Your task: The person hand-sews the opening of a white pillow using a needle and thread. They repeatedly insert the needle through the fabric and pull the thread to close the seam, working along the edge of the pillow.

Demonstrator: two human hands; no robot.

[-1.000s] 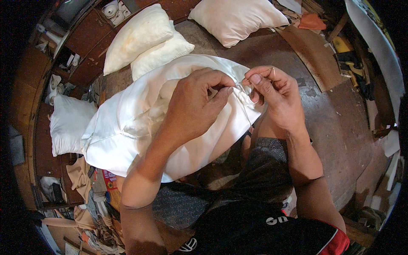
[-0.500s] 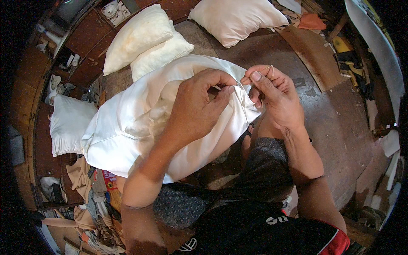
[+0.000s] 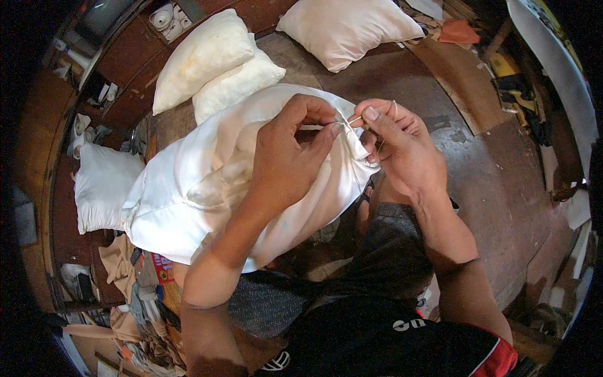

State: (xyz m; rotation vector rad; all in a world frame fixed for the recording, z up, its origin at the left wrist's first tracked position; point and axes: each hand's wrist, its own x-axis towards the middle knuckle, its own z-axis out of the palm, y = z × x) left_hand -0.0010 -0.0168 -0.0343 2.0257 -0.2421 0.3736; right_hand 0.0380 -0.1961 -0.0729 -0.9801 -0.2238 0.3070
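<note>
Across my lap lies a large white satin cushion cover (image 3: 160,223) with pale stuffing (image 3: 217,188) showing through a gap in its side. My left hand (image 3: 282,151) pinches the cover's edge near its right corner between thumb and forefinger. Close by, my right hand (image 3: 402,138) grips a thin needle (image 3: 356,118) between thumb and forefinger, its tip at the pinched cloth. A loop of light thread stands up over the right forefinger, and more thread hangs below the corner. My other right fingers curl behind the cloth, partly hidden.
Two cream pillows (image 3: 207,56) overlap at the back left, a pinkish-white pillow (image 3: 348,31) lies at the back, and a smaller white one (image 3: 107,182) sits at the left. Fabric scraps (image 3: 147,314) pile up at lower left. A brown board (image 3: 455,81) rests on the floor at right.
Both hands have shifted slightly left with the cover's corner. The needle now shows more plainly between my right fingers and the cloth.
</note>
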